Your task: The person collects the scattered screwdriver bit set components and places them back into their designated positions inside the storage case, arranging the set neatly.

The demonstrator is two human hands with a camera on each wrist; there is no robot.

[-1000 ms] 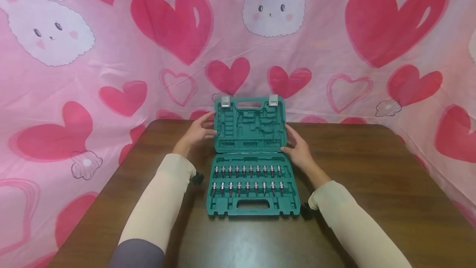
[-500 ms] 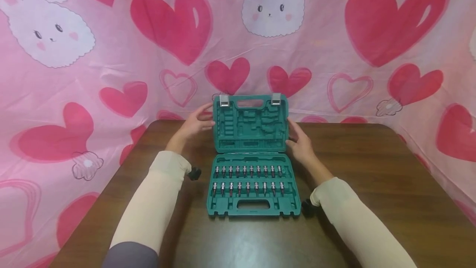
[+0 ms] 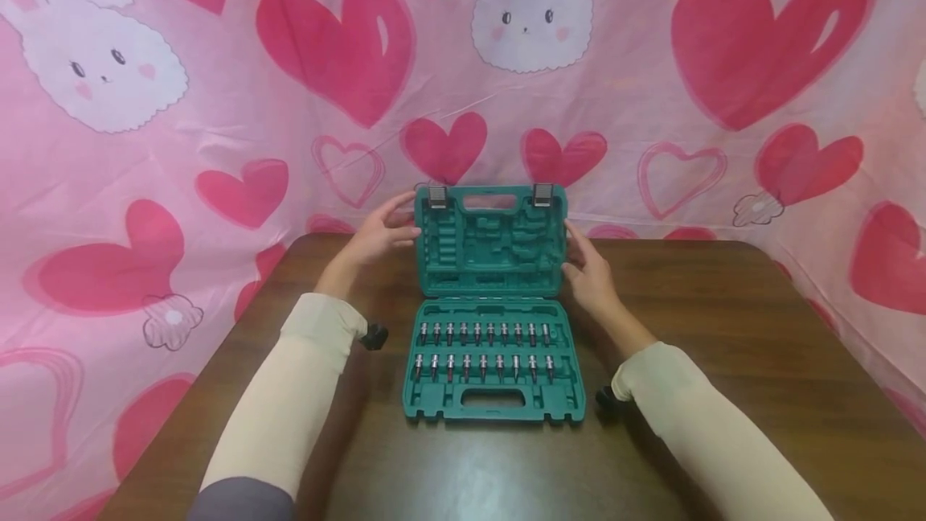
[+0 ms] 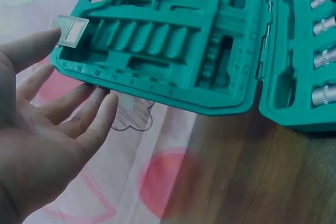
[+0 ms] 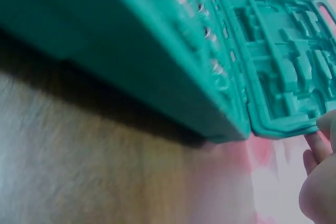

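A green socket-set case (image 3: 494, 400) stands unfolded on the table, its lid (image 3: 492, 281) raised behind the base. Two rows of silver bit sockets (image 3: 477, 334) fill the base; the lid's moulded recesses hold nothing. My left hand (image 3: 372, 238) is at the lid's left edge. In the left wrist view its thumb reaches the metal latch (image 4: 71, 31), while the loosely extended fingers (image 4: 102, 121) lie along the lid's outer side. At the opposite edge, my right hand (image 3: 592, 278) holds the lid between thumb and fingers, partly cut off in the right wrist view.
The brown wooden table (image 3: 723, 360) extends around the case. A pink cloth (image 3: 463, 95) with hearts and rabbits hangs close behind the table and along both sides. Black wrist devices (image 3: 374, 336) sit at the cuffs.
The lid has swung up and a little towards me on its hinge. Both hands have risen with its edges, the right one also shifting right. The base has stayed in place.
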